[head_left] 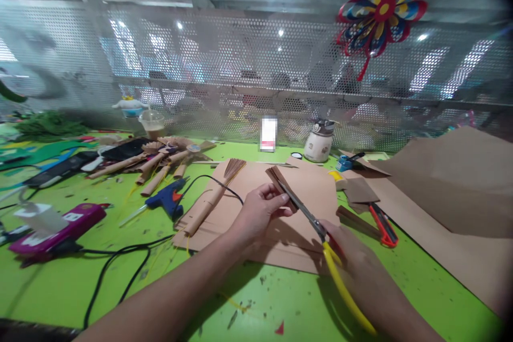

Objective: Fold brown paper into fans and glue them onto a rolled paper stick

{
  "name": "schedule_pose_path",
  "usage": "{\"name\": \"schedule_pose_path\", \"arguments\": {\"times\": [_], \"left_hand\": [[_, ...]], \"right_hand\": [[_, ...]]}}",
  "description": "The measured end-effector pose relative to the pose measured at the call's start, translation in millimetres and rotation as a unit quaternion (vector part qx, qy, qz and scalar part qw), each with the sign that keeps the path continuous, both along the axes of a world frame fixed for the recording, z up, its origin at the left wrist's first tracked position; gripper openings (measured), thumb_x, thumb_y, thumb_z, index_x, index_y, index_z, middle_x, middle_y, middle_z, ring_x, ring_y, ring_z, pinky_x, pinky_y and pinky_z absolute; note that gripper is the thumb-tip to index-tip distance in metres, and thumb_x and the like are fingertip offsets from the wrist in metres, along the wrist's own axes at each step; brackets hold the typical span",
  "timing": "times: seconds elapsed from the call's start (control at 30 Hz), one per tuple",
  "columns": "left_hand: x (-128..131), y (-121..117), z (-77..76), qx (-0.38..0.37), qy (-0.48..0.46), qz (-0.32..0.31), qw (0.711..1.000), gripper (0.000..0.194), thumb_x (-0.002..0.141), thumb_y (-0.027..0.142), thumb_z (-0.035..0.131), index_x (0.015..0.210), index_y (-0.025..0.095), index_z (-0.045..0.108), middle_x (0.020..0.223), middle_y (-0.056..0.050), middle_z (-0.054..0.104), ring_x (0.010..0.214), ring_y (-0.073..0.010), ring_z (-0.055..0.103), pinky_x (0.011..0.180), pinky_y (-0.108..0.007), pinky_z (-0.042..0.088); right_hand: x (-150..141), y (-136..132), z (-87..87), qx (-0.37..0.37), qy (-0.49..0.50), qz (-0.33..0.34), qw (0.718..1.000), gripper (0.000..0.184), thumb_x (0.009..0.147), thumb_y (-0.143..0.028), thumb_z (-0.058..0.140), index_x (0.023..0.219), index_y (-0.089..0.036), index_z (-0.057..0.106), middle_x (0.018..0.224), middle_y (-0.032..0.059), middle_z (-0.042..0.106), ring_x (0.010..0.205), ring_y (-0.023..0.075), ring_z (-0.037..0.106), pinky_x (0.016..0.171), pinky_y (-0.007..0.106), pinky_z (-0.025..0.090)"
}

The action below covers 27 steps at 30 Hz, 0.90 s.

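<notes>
- Brown sheet [316, 184]: below left grip.
- Scissors [319, 227]: clamped in right hand [347, 254], blades slanting forward-left past left fingertips. Fingers in handles partly hidden.
- Left hand [260, 211]: nearer the bundle, thumb and fingers pinched on it.
- Paper bundle [274, 173]: pokes forward from left pinch, long axis roughly along blades; lower end mostly hidden. Can't tell if paper's between blades.

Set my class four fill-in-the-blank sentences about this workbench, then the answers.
1. The right hand holds yellow-handled ____.
2. The folded brown paper is pinched by the ____ hand.
3. The main colour of the glue gun is ____.
4. The tabletop is bright ____.
Missing words: scissors; left; blue; green.
</notes>
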State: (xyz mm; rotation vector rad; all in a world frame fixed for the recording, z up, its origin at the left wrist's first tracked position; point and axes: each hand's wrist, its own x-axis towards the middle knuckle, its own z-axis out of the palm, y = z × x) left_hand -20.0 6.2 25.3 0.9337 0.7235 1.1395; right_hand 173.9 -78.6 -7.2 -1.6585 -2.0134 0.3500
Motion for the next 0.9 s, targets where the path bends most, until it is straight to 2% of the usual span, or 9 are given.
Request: {"name": "schedule_pose_path", "arguments": {"times": [0.13, 0.4, 0.9], "left_hand": [[1.0, -1.5, 0.3, -0.004, 0.005, -0.013, 1.0, 0.021, 0.067, 0.02, 0.076, 0.083, 0.011, 0.065, 0.081, -0.007, 0.066, 0.071, -0.0145, 0.063, 0.062, -0.025, 0.048], [2.5, -3.5, 0.3, 0.0, 0.012, -0.018, 1.0, 0.02, 0.068, 0.018, 0.076, 0.082, 0.01, 0.065, 0.08, -0.007, 0.066, 0.071, -0.0148, 0.063, 0.066, -0.026, 0.048], [1.3, -2.4, -0.8, 0.018, 0.025, -0.03, 0.999, 0.022, 0.071, 0.019, 0.073, 0.088, 0.009, 0.065, 0.086, -0.008, 0.067, 0.074, -0.0156, 0.064, 0.067, -0.026, 0.049]], "right_hand": [[-0.3, 1.1, -1.0, 0.012, 0.003, -0.001, 1.0, 0.046, 0.082, -0.016, 0.044, 0.127, -0.026, 0.048, 0.099, 0.0072, 0.059, 0.083, 0.0215, 0.059, 0.075, 0.034, 0.049], [-0.3, 1.2, -2.5, -0.026, 0.012, 0.0, 1.0, 0.046, 0.084, -0.016, 0.043, 0.129, -0.028, 0.043, 0.104, 0.0068, 0.056, 0.088, 0.0224, 0.056, 0.079, 0.037, 0.047], [-0.9, 0.1, 0.7, -0.028, 0.018, -0.015, 0.999, 0.046, 0.084, -0.017, 0.045, 0.128, -0.029, 0.046, 0.099, 0.0054, 0.058, 0.084, 0.0218, 0.058, 0.077, 0.036, 0.047]]}}
